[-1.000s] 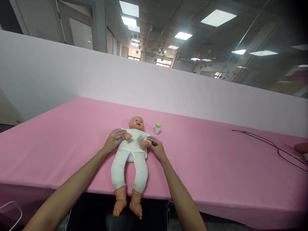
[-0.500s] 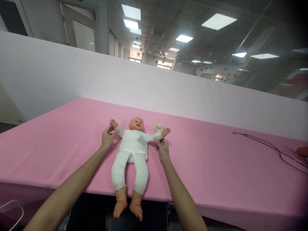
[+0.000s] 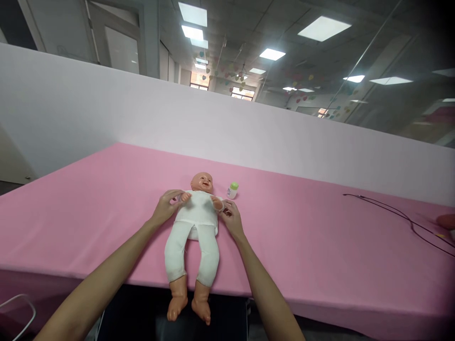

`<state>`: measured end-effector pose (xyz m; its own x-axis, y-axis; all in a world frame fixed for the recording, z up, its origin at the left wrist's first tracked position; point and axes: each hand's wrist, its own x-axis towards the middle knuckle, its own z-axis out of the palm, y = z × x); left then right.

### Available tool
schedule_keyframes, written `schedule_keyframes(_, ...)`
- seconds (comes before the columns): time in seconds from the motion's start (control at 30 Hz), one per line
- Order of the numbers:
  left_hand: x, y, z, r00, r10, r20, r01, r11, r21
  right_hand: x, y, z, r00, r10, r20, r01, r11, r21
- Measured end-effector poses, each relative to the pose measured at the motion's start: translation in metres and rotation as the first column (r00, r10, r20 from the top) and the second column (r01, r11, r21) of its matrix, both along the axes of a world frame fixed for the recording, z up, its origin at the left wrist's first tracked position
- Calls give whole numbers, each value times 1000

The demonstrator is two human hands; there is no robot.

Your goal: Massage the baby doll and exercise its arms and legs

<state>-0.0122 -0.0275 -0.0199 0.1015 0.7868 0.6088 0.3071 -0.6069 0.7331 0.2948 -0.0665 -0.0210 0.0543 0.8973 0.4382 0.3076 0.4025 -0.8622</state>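
A baby doll (image 3: 197,208) in a white top and trousers lies on its back, head away from me, its bare feet hanging past the table's front edge. My left hand (image 3: 167,204) is closed around the doll's arm at the left, near the wrist. On the other side, my right hand (image 3: 232,219) grips the doll's other arm, also near the wrist. Both doll arms are bent in, with the little hands over its chest. Just beyond my right hand stands a small white bottle (image 3: 232,191) with a green lid.
Pink cloth covers the table (image 3: 302,246). A thin black cable (image 3: 398,214) lies at the right, beside a partly visible reddish-brown object (image 3: 446,221). Behind the table runs a white partition (image 3: 227,132). A white cord (image 3: 26,298) shows at lower left.
Both my hands have moved inward, folding the doll's arms from spread out at its sides to across its chest. The bottle, partly hidden before, now shows fully.
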Motion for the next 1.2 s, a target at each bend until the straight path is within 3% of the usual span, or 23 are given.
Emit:
schedule_keyframes(0.07,-1,7,-3,970,123,211,-99,988,-119,5,5,-2,976,-119,-184,107,991,-77)
schedule_keyframes(0.17,-8,17,-9,834,305,459,-167,934,-317,19,13,-10,870,-237,-433,156,964,-216)
schedule_keyframes(0.23,-14,22,-12,747,415,520,-173,876,-450,28,18,-15,809,-258,-528,137,956,-258)
schedule_keyframes(0.3,-17,23,-13,719,458,522,-167,844,-510,32,20,-18,784,-248,-569,108,957,-268)
schedule_keyframes(0.37,-15,20,-10,761,401,511,-167,881,-443,30,19,-17,798,-219,-561,88,964,-252)
schedule_keyframes(0.43,-10,15,-6,847,290,446,-160,939,-306,24,16,-13,846,-166,-506,62,974,-216)
schedule_keyframes(0.57,-1,3,-1,996,34,88,-28,997,-71,9,6,-2,960,47,-275,-85,988,-128)
schedule_keyframes(0.67,-1,-2,-1,982,-88,-169,100,993,65,4,-2,3,980,183,-82,-192,974,-118)
schedule_keyframes(0.77,-2,-3,-1,968,-79,-237,110,987,121,3,-4,3,980,189,-66,-196,972,-129)
schedule_keyframes(0.83,-3,-2,-1,983,-29,-183,47,995,91,4,-2,2,984,141,-111,-155,981,-121)
schedule_keyframes(0.93,-3,1,-3,990,132,47,-131,991,-26,7,2,0,982,5,-189,-30,991,-133)
schedule_keyframes(1.07,-13,10,-7,895,332,297,-278,938,-208,17,7,-1,912,-189,-363,130,975,-182)
schedule_keyframes(1.13,-20,15,-10,852,420,312,-330,894,-303,24,10,-3,864,-263,-429,189,960,-209)
schedule_keyframes(1.2,-28,17,-11,830,522,196,-440,829,-345,34,14,-4,819,-356,-450,265,930,-254)
